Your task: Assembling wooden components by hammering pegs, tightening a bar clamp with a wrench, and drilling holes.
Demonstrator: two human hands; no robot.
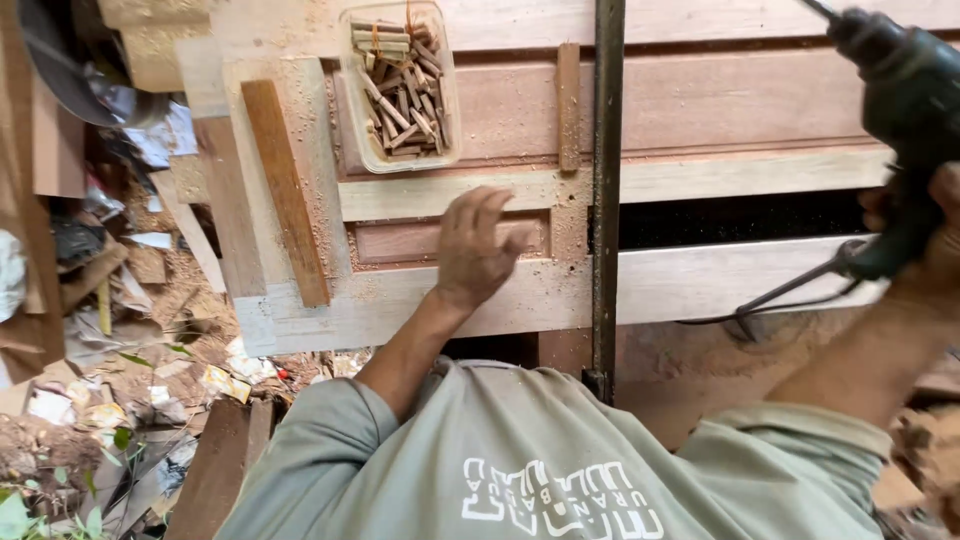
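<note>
Fig.: wooden door frame (640, 285) is lying flat w/ sawdust on it; left hand (478, 247) is pressing palm-down, empty, near its lower rail. Right hand (925, 235) is gripping power drill (900, 110) at right edge. Tub of dowels (402, 88) near top. Best: brace firmly, drill square.

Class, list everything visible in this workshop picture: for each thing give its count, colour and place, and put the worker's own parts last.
Wooden door frame: one, pale and reddish brown, across the middle.
Plastic tray: one, clear, on the frame, top centre.
Wooden dowels: many, brown, inside the tray.
Loose wood strip: one, brown, lying on the frame's left side.
Metal bar: one, dark, upright across the frame.
Power drill: one, dark green, upper right.
Scraps and sawdust: many, mixed colours, ground at left.
Shirt: one, grey-green, bottom.
Left hand: resting on the frame, open.
Right hand: gripping the drill.
</note>
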